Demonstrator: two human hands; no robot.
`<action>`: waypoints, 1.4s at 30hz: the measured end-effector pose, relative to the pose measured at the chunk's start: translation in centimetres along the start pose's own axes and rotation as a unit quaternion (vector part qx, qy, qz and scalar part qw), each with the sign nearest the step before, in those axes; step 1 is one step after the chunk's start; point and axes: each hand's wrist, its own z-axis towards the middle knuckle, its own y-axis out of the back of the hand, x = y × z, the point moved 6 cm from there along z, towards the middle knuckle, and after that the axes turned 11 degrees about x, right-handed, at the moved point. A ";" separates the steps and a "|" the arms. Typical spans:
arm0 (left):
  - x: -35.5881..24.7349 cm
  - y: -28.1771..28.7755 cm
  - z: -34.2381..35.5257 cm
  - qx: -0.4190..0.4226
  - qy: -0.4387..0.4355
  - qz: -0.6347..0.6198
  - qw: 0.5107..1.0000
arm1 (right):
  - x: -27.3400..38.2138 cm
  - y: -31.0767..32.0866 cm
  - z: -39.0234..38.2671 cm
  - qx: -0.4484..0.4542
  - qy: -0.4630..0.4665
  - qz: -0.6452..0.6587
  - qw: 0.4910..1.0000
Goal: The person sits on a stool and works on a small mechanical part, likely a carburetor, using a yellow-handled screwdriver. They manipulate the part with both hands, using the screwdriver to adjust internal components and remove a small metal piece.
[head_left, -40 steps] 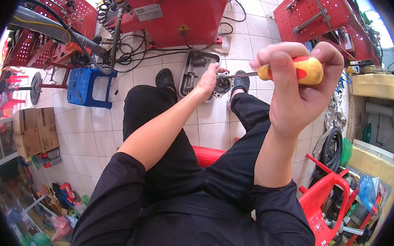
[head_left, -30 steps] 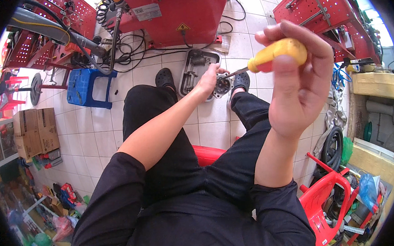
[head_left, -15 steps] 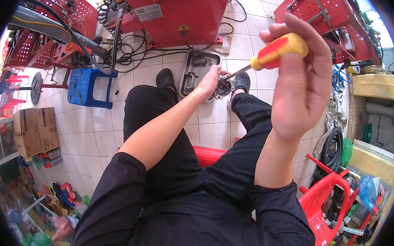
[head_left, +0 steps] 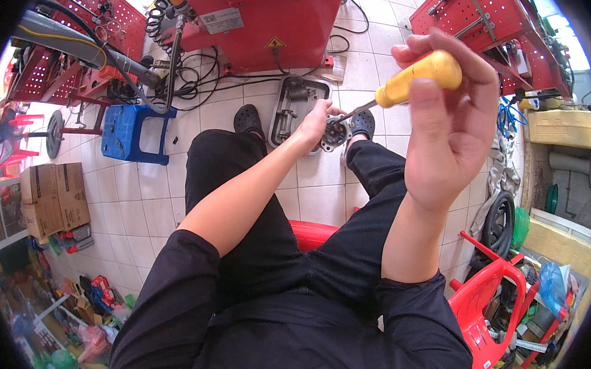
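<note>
My right hand (head_left: 450, 117) pinches the thick yellow handle of a screwdriver (head_left: 411, 83) between thumb and fingers. Its steel shaft slants down to the left, and the tip reaches the inside of a round metal housing (head_left: 335, 134) with a flanged rim. My left hand (head_left: 316, 121) grips that housing at its left edge; some of its fingers are hidden behind the part. Just beyond, a grey metal tray (head_left: 281, 132) lies on the floor between my feet, holding a cylindrical part and several other metal pieces.
A large red machine (head_left: 266, 31) stands ahead, with black cables (head_left: 197, 75) trailing over the tiles. There is a blue stool (head_left: 124, 132) at left, near cardboard boxes (head_left: 54, 198). Red perforated racks (head_left: 461, 22) rise at far right; a red chair (head_left: 482, 308) sits by my right elbow.
The screwdriver has turned about its shaft: the handle's red stripe showed before, and now only yellow faces up. My right fingers shifted slightly; my left hand stays in place.
</note>
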 end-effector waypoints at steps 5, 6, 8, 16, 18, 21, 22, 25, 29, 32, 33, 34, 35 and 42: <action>-0.4 -0.3 0.0 -0.014 -0.019 0.020 1.000 | -0.1 -0.1 -0.4 0.018 0.017 0.016 1.000; -0.2 -0.2 0.1 -0.015 -0.013 0.012 1.000 | -0.1 -0.1 -0.5 0.019 0.006 0.029 0.999; 0.3 0.1 0.2 -0.009 -0.008 -0.014 1.000 | -0.1 0.0 -0.3 0.012 -0.006 0.026 1.000; 1.3 0.5 0.8 0.009 -0.009 -0.008 1.000 | 0.1 -0.4 0.1 0.033 0.005 -0.019 0.999; 1.4 0.5 0.7 0.010 0.011 0.022 1.000 | 0.3 -0.8 0.1 0.057 0.023 -0.009 0.998; 1.3 0.1 0.6 0.002 0.043 0.005 0.999 | 0.0 -0.9 -0.6 0.101 0.001 0.067 0.993; 1.3 0.2 0.6 -0.002 0.041 0.002 0.999 | -0.2 -1.0 -0.8 0.112 -0.004 0.086 0.990; 1.0 0.2 0.8 0.008 -0.006 0.002 1.000 | -0.2 -1.3 -0.5 0.097 -0.060 0.067 0.991; 0.9 0.2 0.7 0.004 -0.016 -0.013 1.000 | -0.3 -1.3 -0.4 0.089 -0.080 0.060 0.991; 1.6 0.8 1.0 0.004 -0.011 -0.033 0.999 | 0.3 -1.5 0.0 0.127 -0.034 -0.013 0.991; 1.5 0.9 1.0 0.001 -0.007 -0.021 1.000 | 0.3 -1.5 0.0 0.141 -0.022 -0.014 0.990; 1.4 0.9 1.0 -0.002 -0.002 -0.008 1.000 | 0.4 -1.6 -0.1 0.156 -0.010 -0.014 0.988; 1.2 0.8 1.0 0.000 -0.008 -0.020 1.000 | 0.2 -1.6 -0.3 0.163 -0.009 0.032 0.986; -0.2 0.1 -0.3 -0.033 -0.023 0.028 0.999 | -0.4 -1.5 -0.4 0.104 -0.090 0.046 0.989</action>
